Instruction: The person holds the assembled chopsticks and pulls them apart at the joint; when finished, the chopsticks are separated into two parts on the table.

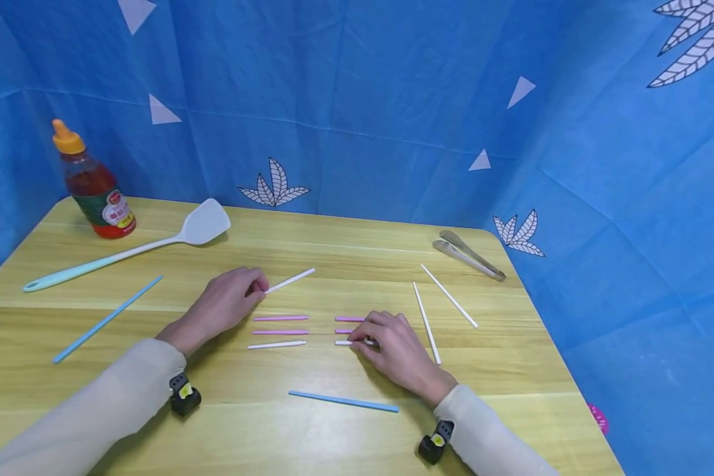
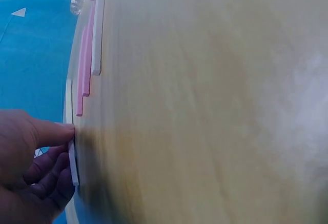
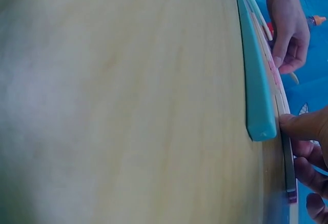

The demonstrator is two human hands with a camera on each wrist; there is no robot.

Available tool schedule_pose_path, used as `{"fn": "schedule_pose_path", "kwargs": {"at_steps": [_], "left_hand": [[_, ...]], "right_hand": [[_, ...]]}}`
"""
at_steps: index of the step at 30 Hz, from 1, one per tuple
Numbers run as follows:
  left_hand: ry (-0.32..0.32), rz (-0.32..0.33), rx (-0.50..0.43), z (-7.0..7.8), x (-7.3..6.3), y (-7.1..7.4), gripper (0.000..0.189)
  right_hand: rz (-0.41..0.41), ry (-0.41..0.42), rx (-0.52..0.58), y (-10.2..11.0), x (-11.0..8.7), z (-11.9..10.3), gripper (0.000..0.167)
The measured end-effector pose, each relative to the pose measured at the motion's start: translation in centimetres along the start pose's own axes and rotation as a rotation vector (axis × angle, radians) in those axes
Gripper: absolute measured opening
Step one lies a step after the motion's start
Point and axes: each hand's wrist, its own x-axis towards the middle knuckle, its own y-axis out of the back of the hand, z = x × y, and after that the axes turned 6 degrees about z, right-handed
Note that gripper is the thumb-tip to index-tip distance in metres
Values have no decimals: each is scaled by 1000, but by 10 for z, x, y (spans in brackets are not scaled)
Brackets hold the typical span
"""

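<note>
In the head view, my left hand [image 1: 232, 295] pinches the near end of a slanting white stick [image 1: 291, 280]; the left wrist view shows thumb and fingers about this stick [image 2: 69, 101]. Just nearer lie two pink sticks [image 1: 281, 318] and a white stick [image 1: 276, 344], roughly parallel. My right hand [image 1: 393, 347] pinches another white stick [image 1: 342, 343] between thumb and fingers, low at the table. Beside it lie two more pink sticks [image 1: 348, 318], partly hidden by that hand. A blue stick [image 1: 344, 401] lies nearer than both hands, also large in the right wrist view [image 3: 256, 75].
Right of the right hand lie two long white sticks [image 1: 426, 322], with metal tongs [image 1: 470, 254] behind them. At left are a blue stick [image 1: 108, 319], a pale spatula [image 1: 205, 223] and a red sauce bottle [image 1: 102, 192]. Blue patterned cloth [image 1: 357, 99] hangs behind the wooden table [image 1: 232, 423].
</note>
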Motion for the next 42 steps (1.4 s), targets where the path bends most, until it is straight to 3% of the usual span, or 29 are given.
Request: {"fn": "schedule_pose_path", "kwargs": {"at_steps": [8, 13, 19, 24, 33, 42], "left_hand": [[-31, -5, -50, 4, -8, 5, 12], [-96, -40, -72, 20, -19, 9, 11], [-175, -88, -98, 41, -33, 11, 10], [-224, -110, -116, 52, -42, 11, 12], [-318, -90, -120, 61, -50, 12, 13], [-296, -92, -157, 60, -57, 2, 12]], "right_hand": [[-4, -61, 91, 5, 3, 1, 10], [66, -115, 211, 19, 12, -1, 11], [112, -117, 309, 27, 25, -8, 17], [75, -128, 397, 24, 28, -14, 21], [-40, -171, 562, 13, 23, -19, 23], [-74, -158, 555, 6, 16, -21, 10]]}}
